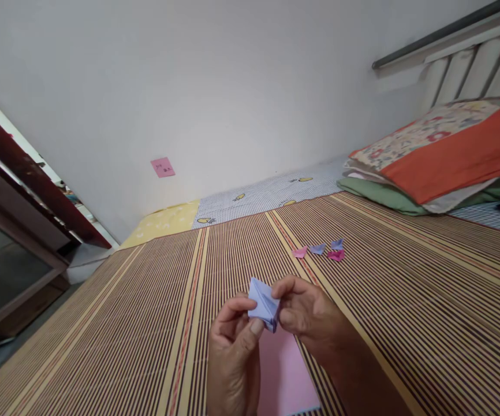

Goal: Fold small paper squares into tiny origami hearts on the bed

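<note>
1. Place: home bedroom.
2. Striped bamboo sleeping mat [406, 300] under the fingers [232, 309], laid over a patterned bedsheet [271, 193].
3. Pillow [444, 150] w/ folded bedding, well beyond the fingers, to their right.
4. Slatted headboard [470, 69] behind pillow.
5. Plain white wall [215, 81] ahead; dark wood cabinet [11, 231] far left of fingers.
</note>
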### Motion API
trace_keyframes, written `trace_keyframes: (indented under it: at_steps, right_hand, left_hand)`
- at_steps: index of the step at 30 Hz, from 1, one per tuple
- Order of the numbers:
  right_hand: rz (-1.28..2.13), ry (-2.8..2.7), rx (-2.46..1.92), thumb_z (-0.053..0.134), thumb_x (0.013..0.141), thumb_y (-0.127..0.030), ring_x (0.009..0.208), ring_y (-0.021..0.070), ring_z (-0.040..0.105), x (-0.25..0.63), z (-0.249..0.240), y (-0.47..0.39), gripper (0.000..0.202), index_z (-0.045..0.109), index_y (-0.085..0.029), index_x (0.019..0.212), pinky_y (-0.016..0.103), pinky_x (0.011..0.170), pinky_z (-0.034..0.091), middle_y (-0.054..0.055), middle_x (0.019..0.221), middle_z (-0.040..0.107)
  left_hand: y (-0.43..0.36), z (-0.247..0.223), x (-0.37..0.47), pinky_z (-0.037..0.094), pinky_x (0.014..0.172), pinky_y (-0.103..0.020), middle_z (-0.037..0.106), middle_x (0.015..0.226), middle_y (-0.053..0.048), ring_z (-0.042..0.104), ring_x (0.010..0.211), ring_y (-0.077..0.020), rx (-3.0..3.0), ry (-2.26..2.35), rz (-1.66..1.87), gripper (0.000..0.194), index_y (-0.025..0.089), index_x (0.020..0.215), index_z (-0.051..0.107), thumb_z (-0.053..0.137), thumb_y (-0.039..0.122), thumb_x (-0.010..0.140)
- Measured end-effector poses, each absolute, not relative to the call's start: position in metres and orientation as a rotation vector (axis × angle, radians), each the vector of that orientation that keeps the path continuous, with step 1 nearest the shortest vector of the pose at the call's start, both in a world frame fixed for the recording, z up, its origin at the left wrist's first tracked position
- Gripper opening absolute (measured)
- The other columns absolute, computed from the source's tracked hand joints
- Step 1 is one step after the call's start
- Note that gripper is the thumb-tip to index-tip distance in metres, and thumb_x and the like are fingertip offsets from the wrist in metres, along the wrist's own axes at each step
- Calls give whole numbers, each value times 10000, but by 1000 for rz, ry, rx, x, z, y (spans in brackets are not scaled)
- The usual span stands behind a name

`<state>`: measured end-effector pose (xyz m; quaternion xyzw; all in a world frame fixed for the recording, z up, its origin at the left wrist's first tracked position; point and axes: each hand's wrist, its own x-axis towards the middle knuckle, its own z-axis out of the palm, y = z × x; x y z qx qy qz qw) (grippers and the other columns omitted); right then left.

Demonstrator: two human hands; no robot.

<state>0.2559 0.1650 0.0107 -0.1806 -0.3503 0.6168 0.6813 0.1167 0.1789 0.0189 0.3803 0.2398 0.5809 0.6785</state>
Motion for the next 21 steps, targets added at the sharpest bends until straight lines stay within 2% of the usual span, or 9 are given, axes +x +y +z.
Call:
trace_keyframes:
  at_steps: [3,7,11,17,21]
  right_hand:
    - [1374,-814,-377,925,708,-258,718,108,591,254,12,163,273,740,-206,903,224,670,463,-6,790,676]
    - [1324,-833,-433,897,753,-272,735,112,612,252,15,162,212,748,-220,893,233,686,486,-6,796,694]
    - [1281,-829,-502,877,772,-283,719,125,633,252,17,160,172,746,-221,863,255,695,499,-10,764,699]
    - [1218,-802,-610,853,780,-292,665,124,580,250,19,160,152,736,-214,841,262,658,482,-13,728,668]
    - [1207,-783,-622,855,766,-300,595,112,523,249,19,161,165,727,-209,818,261,600,455,-18,693,632]
  left_hand:
    - [177,19,118,533,812,-254,711,898,-9,657,848,-151,828,556,1337,260,227,874,788,921,213,651]
    - [176,18,122,536,760,-231,723,837,-12,653,792,-139,832,589,1392,303,233,900,792,933,216,632]
    - [178,16,123,540,749,-251,716,864,-29,652,815,-162,915,632,1460,255,227,881,801,922,267,660]
    - [178,16,126,534,771,-254,656,914,-5,632,867,-160,1030,680,1548,108,240,809,790,871,260,740]
    - [177,13,128,527,774,-235,665,920,5,629,875,-152,1060,765,1591,108,254,833,778,857,267,761]
